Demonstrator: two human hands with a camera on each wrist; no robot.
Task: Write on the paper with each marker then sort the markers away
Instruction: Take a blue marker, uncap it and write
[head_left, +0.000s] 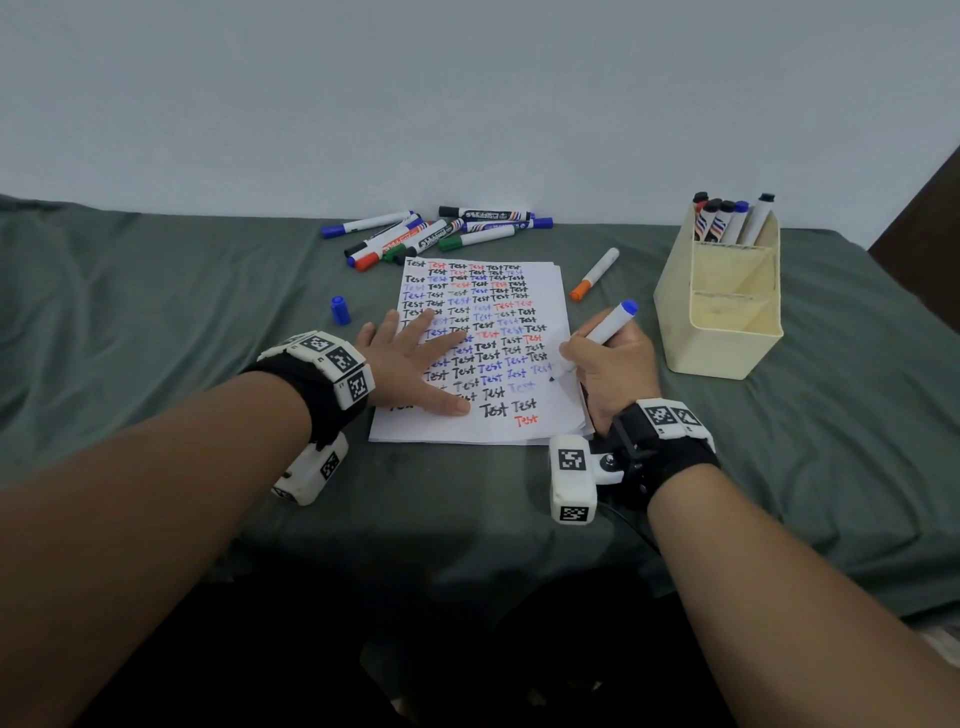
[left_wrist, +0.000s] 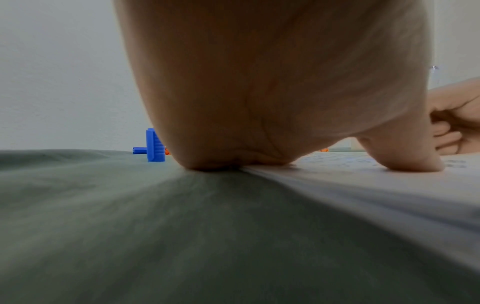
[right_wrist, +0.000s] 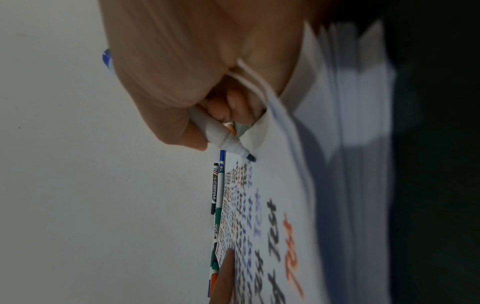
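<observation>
A white sheet of paper (head_left: 540, 431) covered with rows of "Test" lies mid-table. My left hand (head_left: 415, 358) lies flat on its left half, fingers straight. My right hand (head_left: 613, 364) grips an uncapped white marker (head_left: 602, 330) with a blue end, its dark tip (right_wrist: 250, 158) at the paper near the right edge. The marker's blue cap (head_left: 340, 310) stands on the cloth left of the paper. A pile of capped markers (head_left: 436, 234) lies beyond the paper. One orange-capped marker (head_left: 595, 274) lies to the right of the sheet.
A cream plastic organiser (head_left: 722, 306) stands at the right, with several markers (head_left: 727, 218) upright in its back compartment and its front compartments bare. Green cloth (head_left: 156, 312) covers the table. A pale wall rises right behind it.
</observation>
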